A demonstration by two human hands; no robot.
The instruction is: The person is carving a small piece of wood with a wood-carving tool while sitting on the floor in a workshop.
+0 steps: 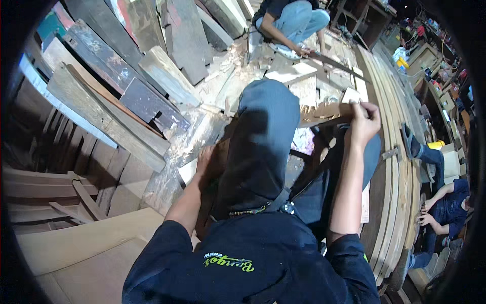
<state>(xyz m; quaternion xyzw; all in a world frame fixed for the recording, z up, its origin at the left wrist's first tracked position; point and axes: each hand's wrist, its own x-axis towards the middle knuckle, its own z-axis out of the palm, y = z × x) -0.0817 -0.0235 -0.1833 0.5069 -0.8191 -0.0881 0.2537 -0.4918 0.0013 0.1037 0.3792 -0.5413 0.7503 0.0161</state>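
Note:
A flat brown wooden board (326, 112) lies crosswise just beyond my dark-trousered knee (268, 109). At its right end my right hand (363, 121) is closed, fingers bent around the wood. My left hand (205, 159) is at the left of my leg, against a brown wooden surface (220, 154). Its fingers are partly in shadow, and their grip cannot be made out. The knee covers the middle, so whether both hands touch one board is unclear. Wood shavings and offcuts (304, 91) lie beyond the board.
Many old planks (106, 109) lean at the left, beside a pale panel (91, 248). Long timber strips (392, 187) run along the right. A person crouches at the top with a handsaw (336, 63). Another person (448, 207) sits at the right, near cluttered shelves.

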